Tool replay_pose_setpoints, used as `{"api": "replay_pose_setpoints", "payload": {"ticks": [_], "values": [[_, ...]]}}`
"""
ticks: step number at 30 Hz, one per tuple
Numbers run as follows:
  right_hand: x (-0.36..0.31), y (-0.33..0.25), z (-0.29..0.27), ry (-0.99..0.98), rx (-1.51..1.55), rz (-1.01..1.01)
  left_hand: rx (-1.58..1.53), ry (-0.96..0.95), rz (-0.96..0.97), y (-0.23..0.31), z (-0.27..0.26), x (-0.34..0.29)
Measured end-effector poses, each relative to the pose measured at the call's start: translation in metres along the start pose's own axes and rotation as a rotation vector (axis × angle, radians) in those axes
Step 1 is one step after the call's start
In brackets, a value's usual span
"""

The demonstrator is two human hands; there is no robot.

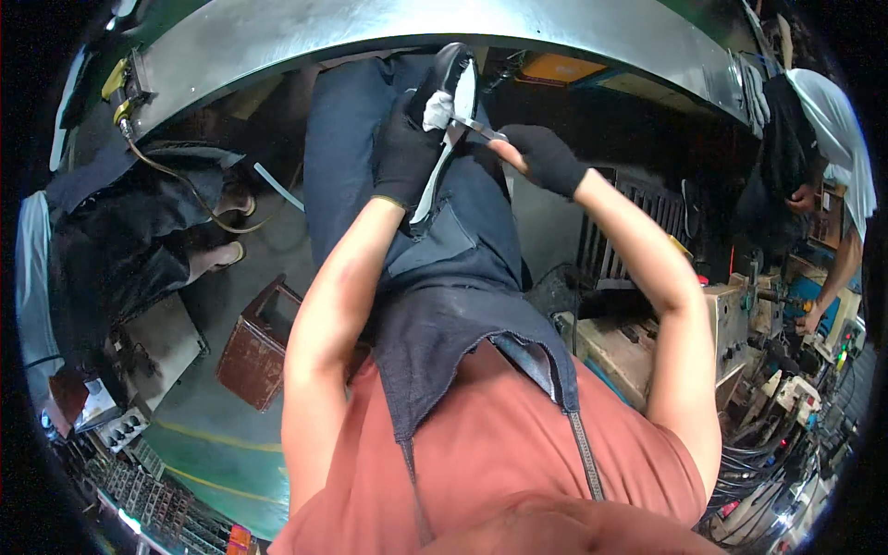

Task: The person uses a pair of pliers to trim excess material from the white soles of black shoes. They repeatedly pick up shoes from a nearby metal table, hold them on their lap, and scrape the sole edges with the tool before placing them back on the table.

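Observation:
A black shoe (pixel 448 79) with a white sole lies along my thighs, its toe toward the metal bench. My left hand (pixel 407 153), in a black fingerless glove, is closed round its side. A crumpled white wad (pixel 437 111), perhaps paper or cloth, lies by the fingers against the upper. My right hand (pixel 546 159), gloved the same way, grips a narrow metal tool (pixel 474 126), with the thumb along it. The tool's tip meets the shoe near the sole's edge and the wad. Its exact kind is unclear, and its handle is hidden in my fist.
A curved metal bench (pixel 388 28) crosses the top. At left hang a yellow tool (pixel 117 92) and its hose (pixel 176 176), near a seated person's legs. A brown box (pixel 254 347) stands on the floor. Machinery (pixel 731 314), cables and another person's hand (pixel 807 319) are at right.

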State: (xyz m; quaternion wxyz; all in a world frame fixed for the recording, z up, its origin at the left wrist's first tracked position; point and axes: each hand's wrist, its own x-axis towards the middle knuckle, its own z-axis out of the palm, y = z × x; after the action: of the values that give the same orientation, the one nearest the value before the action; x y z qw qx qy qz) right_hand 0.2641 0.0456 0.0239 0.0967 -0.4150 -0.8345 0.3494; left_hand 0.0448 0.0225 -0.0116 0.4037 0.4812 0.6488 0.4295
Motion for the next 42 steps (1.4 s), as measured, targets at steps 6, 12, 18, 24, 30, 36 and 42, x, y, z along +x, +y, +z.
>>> {"api": "replay_pose_setpoints", "payload": {"ticks": [6,12,18,24,30,36,42], "values": [[-0.002,-0.07,-0.098,-0.36,-0.209,0.152,0.188,0.059,0.067,-0.004,-0.001,0.011],[0.021,-0.057,-0.055,-0.073,-0.14,-0.053,0.159,-0.183,0.23,-0.029,-0.002,0.015],[-0.005,-0.076,-0.046,0.139,-0.103,-0.27,-0.003,-0.5,0.135,-0.011,-0.031,-0.007],[-0.007,-0.095,-0.035,-0.028,-0.312,-0.053,0.256,-0.516,0.284,0.0,-0.041,-0.018],[-0.023,-0.055,-0.034,-0.128,-0.082,0.299,0.014,-0.442,0.249,0.018,-0.046,-0.024],[-0.101,-0.064,0.052,0.165,0.825,1.191,-0.328,-0.418,-0.03,0.021,-0.033,-0.029],[-0.053,-0.066,0.088,0.231,0.927,1.141,-0.183,-0.36,0.06,0.102,-0.012,0.106]]}}
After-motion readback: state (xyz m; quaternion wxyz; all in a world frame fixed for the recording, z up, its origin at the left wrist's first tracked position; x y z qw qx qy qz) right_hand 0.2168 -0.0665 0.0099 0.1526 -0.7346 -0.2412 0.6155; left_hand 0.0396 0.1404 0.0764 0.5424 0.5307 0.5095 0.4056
